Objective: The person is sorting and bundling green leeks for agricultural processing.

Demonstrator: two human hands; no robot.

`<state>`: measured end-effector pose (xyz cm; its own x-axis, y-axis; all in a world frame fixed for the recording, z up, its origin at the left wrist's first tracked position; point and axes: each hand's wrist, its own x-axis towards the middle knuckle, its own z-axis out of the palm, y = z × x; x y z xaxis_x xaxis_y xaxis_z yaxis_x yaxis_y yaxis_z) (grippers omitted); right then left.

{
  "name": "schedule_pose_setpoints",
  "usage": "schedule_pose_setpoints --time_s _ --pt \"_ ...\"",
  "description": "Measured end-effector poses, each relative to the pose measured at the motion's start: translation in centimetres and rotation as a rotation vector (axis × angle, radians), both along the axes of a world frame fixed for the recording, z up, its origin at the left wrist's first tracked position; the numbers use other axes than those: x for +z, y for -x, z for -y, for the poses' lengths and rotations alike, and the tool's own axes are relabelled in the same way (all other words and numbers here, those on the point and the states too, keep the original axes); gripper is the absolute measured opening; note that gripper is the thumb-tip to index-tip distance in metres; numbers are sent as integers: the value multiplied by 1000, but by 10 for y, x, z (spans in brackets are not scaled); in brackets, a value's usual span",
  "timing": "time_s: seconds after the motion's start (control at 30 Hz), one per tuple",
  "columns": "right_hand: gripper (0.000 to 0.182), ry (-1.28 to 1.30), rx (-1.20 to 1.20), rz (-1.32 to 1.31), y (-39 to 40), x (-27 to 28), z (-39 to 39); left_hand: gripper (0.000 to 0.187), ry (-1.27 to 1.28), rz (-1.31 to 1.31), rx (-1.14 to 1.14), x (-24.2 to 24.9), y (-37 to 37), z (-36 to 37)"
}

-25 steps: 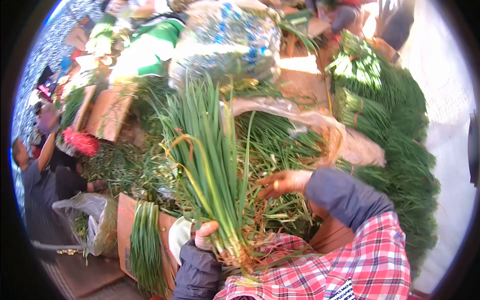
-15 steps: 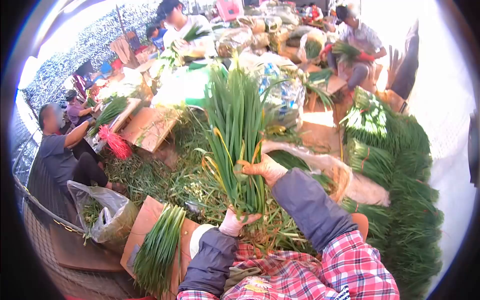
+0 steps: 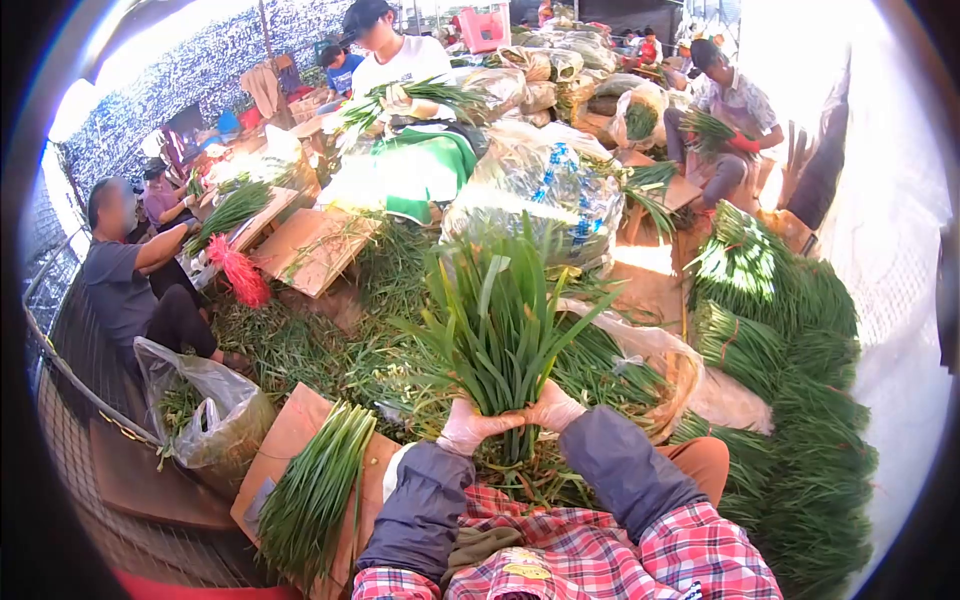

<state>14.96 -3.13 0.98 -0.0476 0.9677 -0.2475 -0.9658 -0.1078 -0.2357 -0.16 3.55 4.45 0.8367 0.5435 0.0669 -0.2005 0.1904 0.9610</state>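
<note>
Crowding in around the two hands, in the head view, is a ton of greenery: loose leaves [image 3: 300, 345] all over the ground, and banded bundles [image 3: 740, 345] stacked down the right side. Just behind the hands, a bit to the right, there's an open plastic sack [image 3: 690, 375] with more long leaves in it, and the held bunch covers part of it. Near left, a second bundle [image 3: 318, 480] lies on a board [image 3: 280, 435], with a clear bag [image 3: 220, 415] of greens past that. Further back: red strands [image 3: 238, 275] by another board [image 3: 315, 250], a big see-through sack [image 3: 540, 190] with blue bits, and people at left [image 3: 125, 270], back [image 3: 400, 60] and right [image 3: 730, 105], well apart from these hands.

The bunch [image 3: 500, 330] is right in front of the wearer's plaid top [image 3: 600, 550], held pretty much upright. Both grips are closed on it low down, left hand [image 3: 475, 425] and right hand [image 3: 553, 407] on opposite sides. Leaves are flat and mostly deep green, fanning out messily up top, with one pale folded leaf showing. Below the hands it's a narrow, dark green clump.
</note>
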Motion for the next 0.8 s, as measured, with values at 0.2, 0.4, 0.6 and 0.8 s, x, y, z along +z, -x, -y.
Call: schedule_pose_setpoints --time_s 0.2,0.4,0.6,0.8 --pt "37 -129 12 800 12 8 17 75 4 87 -20 51 -1 5" --pt "36 4 139 448 16 8 15 69 -194 155 83 55 -4 22" --pt "39 -9 734 2325 -7 98 45 47 -74 108 80 35 -11 20" --pt "31 -134 -491 1698 -23 270 53 46 160 226 122 48 -15 28"
